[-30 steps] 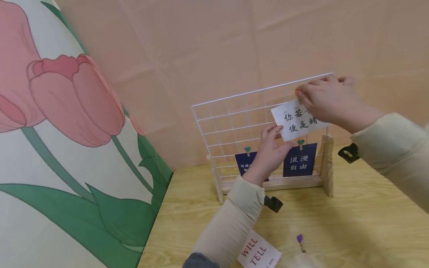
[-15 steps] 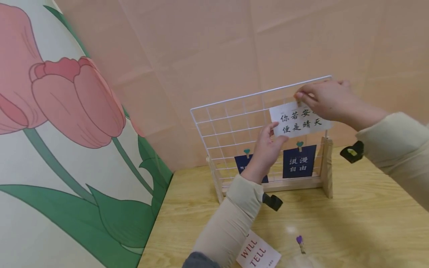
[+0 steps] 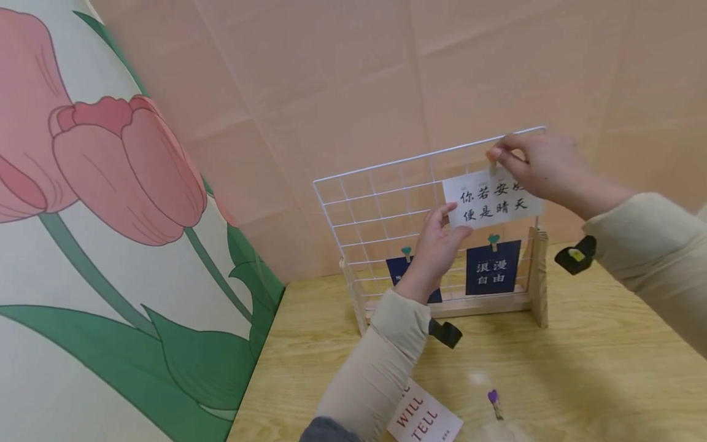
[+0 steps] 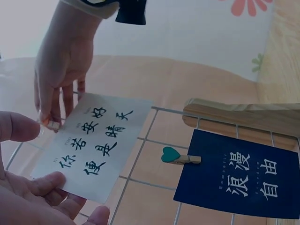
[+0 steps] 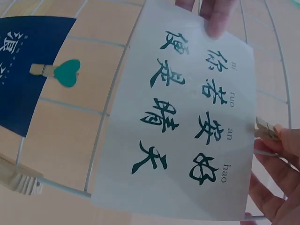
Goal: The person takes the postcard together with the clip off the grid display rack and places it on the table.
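A white card [image 3: 491, 199] with black Chinese characters stands against a white wire grid [image 3: 431, 155], above a dark blue card [image 3: 493, 273] that hangs from a green heart clothespin [image 3: 494, 239]. My left hand [image 3: 433, 252] holds the white card by its left edge; the left wrist view shows a fingertip on its front and other fingers behind. At the card's top edge, my right hand [image 3: 549, 169] pinches a small wooden clothespin [image 5: 266, 130] with an orange piece on it. Whether the clothespin grips a wire is unclear.
A second blue card [image 3: 399, 267] hangs lower left, partly behind my left hand. The grid sits in a wooden stand [image 3: 540, 279]. Nearer on the table lie a purple heart clothespin [image 3: 494, 405] and a card with red lettering [image 3: 425, 417], partly under my left sleeve.
The white card has become less tilted and shifted slightly left, showing more of its characters. My right fingers have drawn back from its face and stay on the clothespin at its top edge.
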`<state>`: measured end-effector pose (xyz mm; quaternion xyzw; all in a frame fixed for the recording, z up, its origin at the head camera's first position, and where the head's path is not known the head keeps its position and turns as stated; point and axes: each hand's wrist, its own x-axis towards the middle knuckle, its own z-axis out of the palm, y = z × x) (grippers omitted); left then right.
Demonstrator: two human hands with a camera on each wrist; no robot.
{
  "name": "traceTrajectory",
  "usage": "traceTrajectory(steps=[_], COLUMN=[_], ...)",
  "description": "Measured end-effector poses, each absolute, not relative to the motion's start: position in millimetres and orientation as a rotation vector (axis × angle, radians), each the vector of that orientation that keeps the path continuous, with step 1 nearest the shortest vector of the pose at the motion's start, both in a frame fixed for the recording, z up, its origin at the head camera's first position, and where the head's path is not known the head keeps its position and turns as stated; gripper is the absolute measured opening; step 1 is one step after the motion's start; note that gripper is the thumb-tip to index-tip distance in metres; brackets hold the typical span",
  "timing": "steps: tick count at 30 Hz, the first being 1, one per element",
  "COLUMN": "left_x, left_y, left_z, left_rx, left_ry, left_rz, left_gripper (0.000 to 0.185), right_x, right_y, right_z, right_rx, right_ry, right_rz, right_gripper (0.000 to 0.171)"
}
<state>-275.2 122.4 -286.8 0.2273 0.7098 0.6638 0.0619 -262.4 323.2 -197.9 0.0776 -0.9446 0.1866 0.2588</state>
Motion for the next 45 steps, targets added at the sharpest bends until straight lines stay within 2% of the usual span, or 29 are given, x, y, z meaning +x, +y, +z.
traceTrajectory(steps=[7,14,22,28,38,45], left_x=[-277,-276,-274,-267,-262,-248], left_y=[113,99,89,77,54,42], left_z=[-289,-296,-296,-307,-310,-318], left_rx=[0.714,0.769,0.859,0.771,0.730,0.728], left_ry=[2.123,2.093,2.135,2.158,2.110,2.119], left_rz=[2.002,2.005,2.029,2.075,2.243,2.257], left_gripper=[0.052,0.050,0.047,0.041,0.036,0.034], right_x=[-255,-244,-234,-225,-216,-204], right_y=[319,327,327,320,311,303], right_z=[-197,-205,-211,-228,-241,-263], right_rx=[0.114,0.082,0.071,0.112,0.210,0.255], right_ry=[-2.526,-2.491,-2.477,-2.517,-2.516,-2.564], right_rz=[0.660,0.631,0.639,0.687,0.666,0.605], right_gripper=[0.056,0.052,0.058,0.054,0.044,0.034])
